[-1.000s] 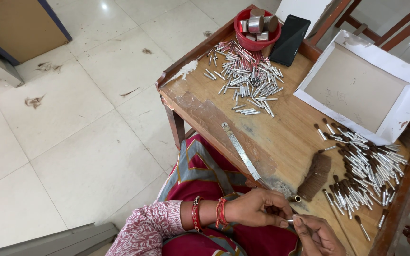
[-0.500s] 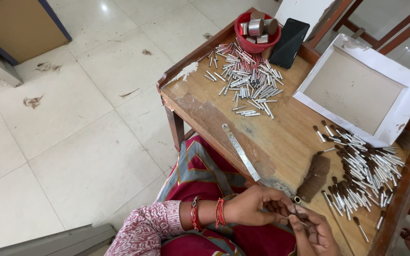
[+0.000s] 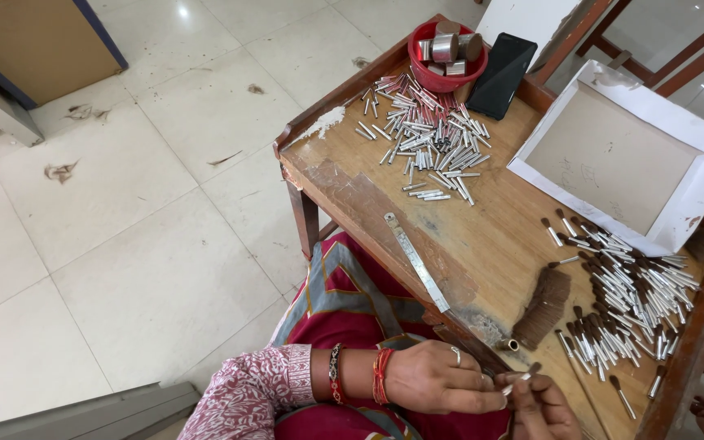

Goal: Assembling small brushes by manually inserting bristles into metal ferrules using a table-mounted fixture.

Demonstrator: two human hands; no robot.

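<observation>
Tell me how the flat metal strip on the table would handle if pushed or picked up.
The metal strip looks thin and long, so it probably flexes slightly when lifted by one end. Lying flat on the wooden table, it should slide rather than roll. Its low edge may be hard to pinch.

Red bowl point(image 3: 443, 75), black phone point(image 3: 502, 75), white tray point(image 3: 698, 191), silver tubes point(image 3: 429, 138).
</observation>
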